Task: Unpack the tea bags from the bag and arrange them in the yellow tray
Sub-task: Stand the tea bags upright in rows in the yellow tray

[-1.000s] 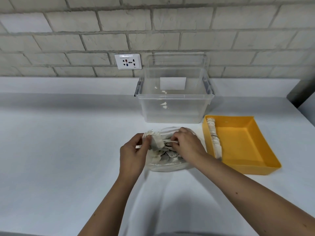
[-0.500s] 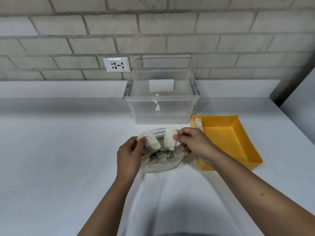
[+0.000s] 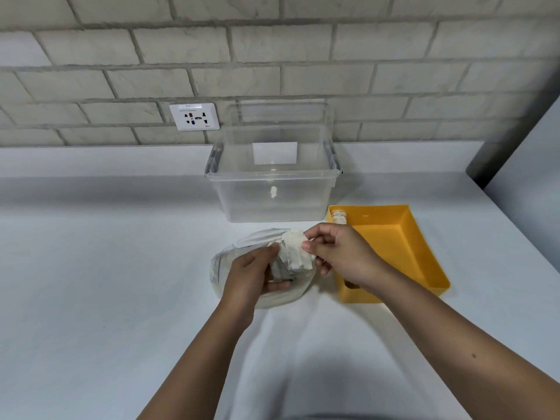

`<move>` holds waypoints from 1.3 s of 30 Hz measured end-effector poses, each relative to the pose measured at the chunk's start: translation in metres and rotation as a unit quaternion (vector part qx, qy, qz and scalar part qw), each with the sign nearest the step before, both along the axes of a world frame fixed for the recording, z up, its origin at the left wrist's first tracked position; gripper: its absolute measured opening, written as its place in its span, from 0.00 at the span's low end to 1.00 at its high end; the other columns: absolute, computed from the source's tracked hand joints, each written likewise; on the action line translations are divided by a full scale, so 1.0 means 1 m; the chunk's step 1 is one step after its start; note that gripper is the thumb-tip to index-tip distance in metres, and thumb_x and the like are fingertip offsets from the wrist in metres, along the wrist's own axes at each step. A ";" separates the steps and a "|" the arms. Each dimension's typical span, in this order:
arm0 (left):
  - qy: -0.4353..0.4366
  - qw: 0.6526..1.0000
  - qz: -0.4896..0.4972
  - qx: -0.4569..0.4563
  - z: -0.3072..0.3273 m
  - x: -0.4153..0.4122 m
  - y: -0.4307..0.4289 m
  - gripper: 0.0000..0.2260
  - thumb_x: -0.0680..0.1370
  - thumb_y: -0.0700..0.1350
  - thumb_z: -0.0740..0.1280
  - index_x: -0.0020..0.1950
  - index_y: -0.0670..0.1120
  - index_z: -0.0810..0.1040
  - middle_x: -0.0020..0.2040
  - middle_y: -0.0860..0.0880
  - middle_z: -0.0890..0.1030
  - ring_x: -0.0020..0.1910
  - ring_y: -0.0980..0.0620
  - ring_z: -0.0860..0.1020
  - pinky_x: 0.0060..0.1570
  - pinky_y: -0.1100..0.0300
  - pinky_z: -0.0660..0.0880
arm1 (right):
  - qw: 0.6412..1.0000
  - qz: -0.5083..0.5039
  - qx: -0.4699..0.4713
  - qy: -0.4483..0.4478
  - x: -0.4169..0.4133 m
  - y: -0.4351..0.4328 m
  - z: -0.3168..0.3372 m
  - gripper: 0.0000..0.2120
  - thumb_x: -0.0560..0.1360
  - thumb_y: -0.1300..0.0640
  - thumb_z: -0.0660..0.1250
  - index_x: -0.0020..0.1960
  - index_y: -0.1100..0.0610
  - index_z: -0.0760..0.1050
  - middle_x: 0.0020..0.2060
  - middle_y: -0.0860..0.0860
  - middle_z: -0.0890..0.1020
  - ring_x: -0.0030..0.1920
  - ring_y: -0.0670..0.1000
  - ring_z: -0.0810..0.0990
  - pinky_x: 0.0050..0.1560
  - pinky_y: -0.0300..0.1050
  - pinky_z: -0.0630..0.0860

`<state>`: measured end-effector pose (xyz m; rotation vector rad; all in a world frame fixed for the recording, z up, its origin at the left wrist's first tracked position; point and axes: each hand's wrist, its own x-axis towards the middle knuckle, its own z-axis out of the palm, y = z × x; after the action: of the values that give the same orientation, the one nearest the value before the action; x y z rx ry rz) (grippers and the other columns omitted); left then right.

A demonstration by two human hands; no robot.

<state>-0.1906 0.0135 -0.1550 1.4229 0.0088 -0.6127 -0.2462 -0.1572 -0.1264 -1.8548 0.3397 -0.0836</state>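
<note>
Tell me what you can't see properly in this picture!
All in the head view:
- Tea bags left in the bag: covered by the left hand and the held tea bags.
- The row of tea bags in the yellow tray: the right hand hides all but its far end.
- The white speck in the clear box: too small to identify.

Lighting: bright, even, overhead. Shadows: soft grey on table (image 3: 91,298) beneath forearms (image 3: 203,368), lower centre. Centre: tea bags (image 3: 295,250) washed pale, detail lost. Upper frame: brick wall (image 3: 272,56) courses bow toward edges.
</note>
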 end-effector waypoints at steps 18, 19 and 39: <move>-0.014 0.999 -0.030 0.000 0.018 -0.001 -0.028 0.06 0.78 0.47 0.70 0.44 0.47 0.83 0.36 0.49 0.79 0.39 0.49 0.79 0.49 0.49 0.81 | 0.976 -0.063 -0.178 -0.104 -0.011 -0.023 0.007 0.04 0.69 0.51 0.77 0.40 0.49 0.82 0.38 0.42 0.83 0.32 0.43 0.76 0.38 0.36 0.73; -0.016 0.999 -0.030 -0.002 0.019 0.001 -0.031 0.06 0.78 0.47 0.70 0.44 0.47 0.82 0.38 0.47 0.79 0.39 0.47 0.80 0.47 0.51 0.81 | 0.974 -0.075 -0.183 -0.107 -0.012 -0.031 0.010 0.04 0.69 0.52 0.76 0.40 0.49 0.82 0.38 0.43 0.83 0.33 0.44 0.76 0.38 0.37 0.74; -0.022 0.999 -0.005 0.041 -0.004 -0.005 -0.048 0.07 0.79 0.44 0.69 0.43 0.51 0.86 0.39 0.52 0.86 0.38 0.56 0.84 0.45 0.56 0.82 | 0.985 -0.018 -0.114 0.132 -0.023 -0.087 -0.052 0.07 0.70 0.60 0.76 0.44 0.60 0.78 0.33 0.57 0.84 0.35 0.56 0.84 0.39 0.46 0.82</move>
<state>-0.1956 -0.0345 -0.1589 1.5172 -0.0084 -0.5952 -0.2687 -0.2444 -0.1786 -2.0910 0.5677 0.1036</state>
